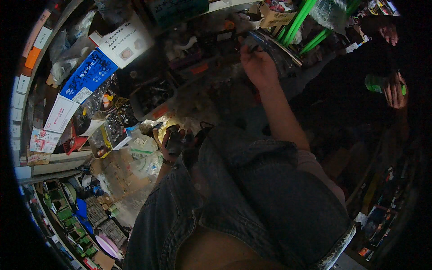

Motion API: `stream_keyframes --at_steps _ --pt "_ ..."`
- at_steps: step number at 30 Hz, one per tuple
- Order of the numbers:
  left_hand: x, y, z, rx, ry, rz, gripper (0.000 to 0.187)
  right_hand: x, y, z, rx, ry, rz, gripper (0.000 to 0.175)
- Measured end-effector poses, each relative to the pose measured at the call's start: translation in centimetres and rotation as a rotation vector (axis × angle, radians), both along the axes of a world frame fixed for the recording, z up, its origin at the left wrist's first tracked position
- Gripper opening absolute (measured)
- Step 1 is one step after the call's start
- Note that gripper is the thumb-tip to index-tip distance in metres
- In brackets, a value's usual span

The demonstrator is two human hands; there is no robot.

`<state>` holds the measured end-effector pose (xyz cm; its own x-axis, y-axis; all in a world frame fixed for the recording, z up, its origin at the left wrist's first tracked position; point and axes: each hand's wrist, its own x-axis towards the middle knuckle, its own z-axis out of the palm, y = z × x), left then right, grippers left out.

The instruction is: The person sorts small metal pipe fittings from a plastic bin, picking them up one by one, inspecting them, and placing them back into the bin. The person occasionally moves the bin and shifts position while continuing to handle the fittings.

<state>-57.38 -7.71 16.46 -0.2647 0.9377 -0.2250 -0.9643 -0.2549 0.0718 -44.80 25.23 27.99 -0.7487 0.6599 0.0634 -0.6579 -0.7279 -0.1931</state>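
My left hand [172, 148] is low in front of my body, its fingers curled around dark cylindrical pieces [178, 140] that look like pipe fittings. Beyond it stands a bin of dark fittings [153, 96] with an orange label on its front. My right hand [259, 64] reaches forward, fingers bent, beside a stack of flat dark packets [273, 49]. Something dark shows at its fingertips, but the dim light hides whether I grip it. A clear plastic bag [148, 162] lies beside my left wrist.
Cardboard boxes, one blue [89, 76] and one white [125, 44], line the left shelf. Green poles [298, 22] stand at the upper right. At right, another person's hand [396, 91] holds a green container [374, 83]. Green trays [65, 212] and a grey crate [98, 211] are lower left.
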Motion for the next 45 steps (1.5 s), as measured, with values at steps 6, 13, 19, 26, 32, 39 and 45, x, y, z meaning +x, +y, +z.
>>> stream_keyframes --at_steps 6,13,19,26,32,39,45 --pt "-0.6 -0.1 -0.3 -0.014 0.053 -0.03 0.038 -0.2 -0.3 0.1 0.0 0.005 0.005 0.04" --pt "0.3 -0.4 0.0 -0.034 -0.003 0.017 0.038 -0.1 -0.6 0.4 -0.022 0.006 0.016 0.034" --pt "-0.6 -0.2 -0.7 0.084 -0.01 -0.054 0.038 -0.1 -0.8 0.2 -0.017 0.028 0.04 0.034" --pt "-0.2 -0.6 -0.7 -0.052 0.003 0.019 0.037 -0.4 -0.5 -0.4 -0.035 -0.019 0.019 0.035" --pt "-0.4 -0.4 -1.5 -0.279 0.289 0.056 0.036 -0.7 -0.3 -0.9 -0.022 0.01 0.04 0.031" --pt "-2.7 -1.1 -0.6 -0.398 0.79 0.147 0.035 -1.2 -1.4 -0.8 0.139 -0.031 0.208 0.046" --pt "-4.8 -3.0 1.3 0.001 0.048 0.379 0.033 -4.5 -2.7 -0.8 -0.002 0.08 0.454 0.052"
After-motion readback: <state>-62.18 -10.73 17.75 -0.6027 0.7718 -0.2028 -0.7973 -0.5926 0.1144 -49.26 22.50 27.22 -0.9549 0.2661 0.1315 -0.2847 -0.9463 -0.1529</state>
